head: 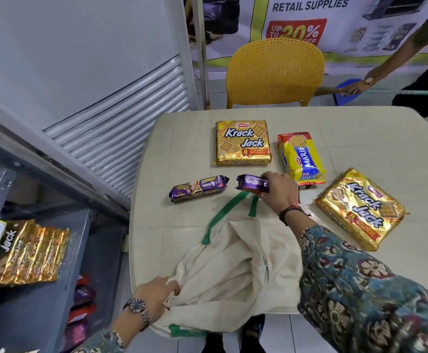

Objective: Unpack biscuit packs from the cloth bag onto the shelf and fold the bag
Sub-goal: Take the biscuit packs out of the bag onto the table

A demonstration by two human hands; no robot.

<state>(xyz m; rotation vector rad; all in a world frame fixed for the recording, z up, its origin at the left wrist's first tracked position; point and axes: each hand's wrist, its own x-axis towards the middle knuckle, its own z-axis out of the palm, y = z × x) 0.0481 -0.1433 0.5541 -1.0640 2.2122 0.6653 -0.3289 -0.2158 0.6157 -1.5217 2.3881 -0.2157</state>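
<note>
Presently the left hand (pixel 157 291) pinches the cream cloth bag (pixel 233 271) at the table's (pixel 360 128) near edge, probably anchoring it, while the right hand (pixel 280 192) closes on a purple biscuit pack (pixel 252 183) beside its twin (pixel 199 189).

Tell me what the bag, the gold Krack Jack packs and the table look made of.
Cloth bag: soft off-white woven fabric, matte, crumpled into folds, green trim. Krack Jack packs: glossy metallised plastic film, judging by glare and crinkles. Table: probably moulded cream plastic, smooth with faint grid lines.
</note>
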